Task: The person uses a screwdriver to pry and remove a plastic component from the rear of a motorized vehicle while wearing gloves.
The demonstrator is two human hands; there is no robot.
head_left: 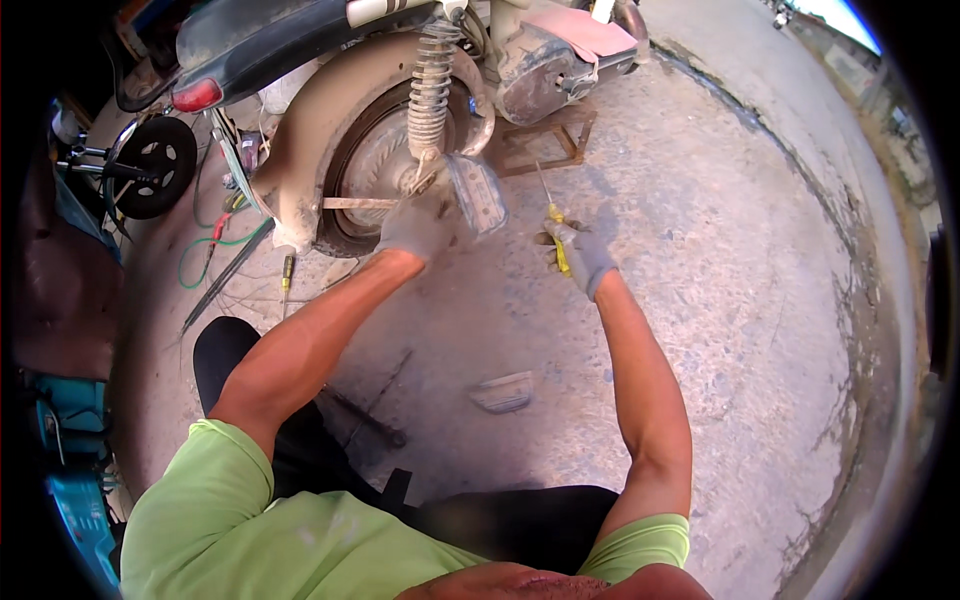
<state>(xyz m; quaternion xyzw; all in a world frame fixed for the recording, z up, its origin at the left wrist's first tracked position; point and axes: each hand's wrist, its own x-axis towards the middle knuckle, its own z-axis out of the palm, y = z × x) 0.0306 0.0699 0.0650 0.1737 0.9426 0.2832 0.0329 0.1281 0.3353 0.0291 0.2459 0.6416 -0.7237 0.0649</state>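
Holding: screwdriver (555, 212), right hand (580, 254), fingers wrapped round handle (563, 263) | above ground (740, 300), right of wheel (372, 165) | likely light, stiff; best held by handle | left hand (418, 230) below spring (432, 90), cannot tell fingers' grip

You hold a screwdriver (555, 213) on the right, its yellow handle toward you, its thin shaft pointing far and slightly left. To its left, a worn flat piece (485, 197) with a grey rim sits tilted, just right of the dust-caked rear wheel (372, 160).
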